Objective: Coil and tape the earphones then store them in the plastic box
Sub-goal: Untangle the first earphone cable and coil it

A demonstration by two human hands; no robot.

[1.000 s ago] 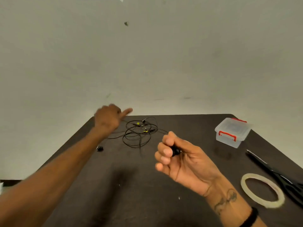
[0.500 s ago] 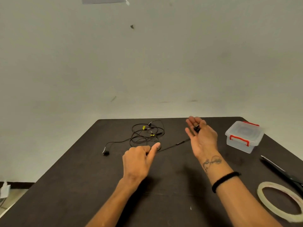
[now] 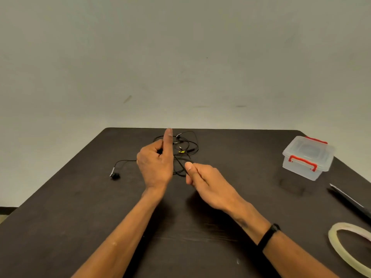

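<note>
Black earphones [image 3: 188,147] lie in a loose tangle near the far edge of the dark table [image 3: 80,217], with one earbud [image 3: 115,175] trailing off to the left. My left hand [image 3: 156,161] is raised in front of the tangle, fingers curled round a small black part of the earphones, one finger pointing up. My right hand [image 3: 202,177] pinches the cable between thumb and fingers just right of the left hand. A clear plastic box [image 3: 308,157] with red clips stands shut at the far right. A roll of tape [image 3: 349,249] lies at the near right.
Black scissors [image 3: 351,201] lie near the right edge between the plastic box and the tape. A plain wall stands behind the table's far edge.
My right hand has come back from the right and now pinches the cable near the middle. My left hand has risen and curled round a part of the earphones.
</note>
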